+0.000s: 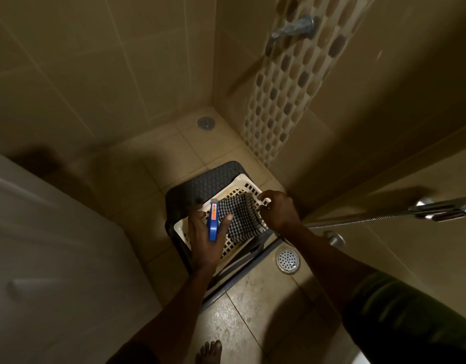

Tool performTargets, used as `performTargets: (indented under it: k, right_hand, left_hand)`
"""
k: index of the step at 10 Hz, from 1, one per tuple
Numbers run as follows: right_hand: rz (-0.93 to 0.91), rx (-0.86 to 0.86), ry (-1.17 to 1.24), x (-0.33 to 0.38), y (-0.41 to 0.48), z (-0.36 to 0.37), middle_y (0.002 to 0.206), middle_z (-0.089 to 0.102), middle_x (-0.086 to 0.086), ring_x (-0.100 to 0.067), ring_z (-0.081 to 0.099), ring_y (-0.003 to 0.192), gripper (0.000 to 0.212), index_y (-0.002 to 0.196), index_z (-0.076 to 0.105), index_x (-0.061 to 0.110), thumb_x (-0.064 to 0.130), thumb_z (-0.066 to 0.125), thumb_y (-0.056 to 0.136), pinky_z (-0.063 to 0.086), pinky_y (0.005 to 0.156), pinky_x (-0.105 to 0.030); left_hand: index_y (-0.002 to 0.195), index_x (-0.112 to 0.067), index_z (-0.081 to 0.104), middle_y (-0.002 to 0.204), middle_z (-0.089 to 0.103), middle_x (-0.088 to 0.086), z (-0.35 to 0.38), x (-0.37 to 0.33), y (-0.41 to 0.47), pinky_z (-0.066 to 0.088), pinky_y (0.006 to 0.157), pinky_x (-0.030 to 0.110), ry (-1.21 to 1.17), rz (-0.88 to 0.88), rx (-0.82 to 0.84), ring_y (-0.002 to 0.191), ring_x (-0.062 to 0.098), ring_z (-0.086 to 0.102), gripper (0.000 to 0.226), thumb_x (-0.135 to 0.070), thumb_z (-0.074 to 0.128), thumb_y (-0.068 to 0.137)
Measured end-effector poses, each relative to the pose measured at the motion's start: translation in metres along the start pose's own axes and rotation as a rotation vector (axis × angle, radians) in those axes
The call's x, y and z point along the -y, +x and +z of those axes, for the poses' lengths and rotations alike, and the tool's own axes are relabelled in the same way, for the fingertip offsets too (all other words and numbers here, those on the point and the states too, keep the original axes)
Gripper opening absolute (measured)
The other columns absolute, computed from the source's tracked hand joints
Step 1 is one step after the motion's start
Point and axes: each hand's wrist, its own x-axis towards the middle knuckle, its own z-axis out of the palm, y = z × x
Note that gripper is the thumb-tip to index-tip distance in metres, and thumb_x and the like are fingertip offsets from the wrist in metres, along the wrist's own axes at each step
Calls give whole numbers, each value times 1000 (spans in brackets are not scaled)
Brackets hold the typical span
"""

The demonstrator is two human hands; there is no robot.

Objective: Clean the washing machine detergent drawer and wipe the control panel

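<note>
Head view puts me looking straight down into a dim tiled shower corner, with both arms reaching forward over a dark grey plastic stool (pixel 197 186). On it sits a white perforated plastic basket (pixel 243 179), and a black-and-white checked cloth (pixel 239 214) lies in it, spread slantwise from the basket's far right corner toward its near side.

My left hand (pixel 204 243) is wrapped round a blue plastic spray bottle (pixel 213 223) with an orange label. The bottle's long axis runs away from me, head at the far end, over the basket's left part. My right hand (pixel 278 212) has its fingers hooked over the basket's right rim, right where the cloth's edge drapes. I cannot tell whether it pinches the cloth as well.

The drawer and control panel themselves I cannot make out. A white boxy appliance (pixel 55 245) fills the lower left, blurred and close; I judge it to be the washing machine. It lies to the left of both hands, well apart from the basket, with the left hand and the bottle on the nearer side and the cloth on the far side, under the right hand.

So I read this as gathering supplies, cleaning not yet begun. The coming move turns on carrying things leftward: the cloth would have to cross in front of the bottle hand.

A round metal floor drain (pixel 288 260) sits just right of the stool, and a metal shower hose (pixel 358 219) stretches behind the right wrist.
</note>
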Motion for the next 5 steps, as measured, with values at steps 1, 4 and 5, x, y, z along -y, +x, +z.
performTargets:
  k: [1,4,5]
  right_hand:
    - [-3,12,5,-4,-11,0,115,66,-12,-29,66,99,22,105,68,17,11,61,85,55,85,-38]
    - [-71,-26,96,10,-63,-32,123,60,-10,-26,62,106,26,110,65,19,13,63,85,54,89,-39]
    - [-113,-21,89,21,-88,-49,125,58,-10,-25,60,108,28,113,64,18,14,62,85,52,90,-33]
  left_hand:
    - [132,-10,46,126,58,7,0,8,-6,53,95,36,40,-59,59,116,21,56,87,-64,71,70]
    - [142,-15,37,137,52,4,-28,6,-21,43,106,32,293,-122,253,129,21,49,121,-75,76,45]
    - [137,-17,43,128,58,1,-42,-5,-28,48,102,32,365,-21,251,121,18,56,127,-84,68,32]
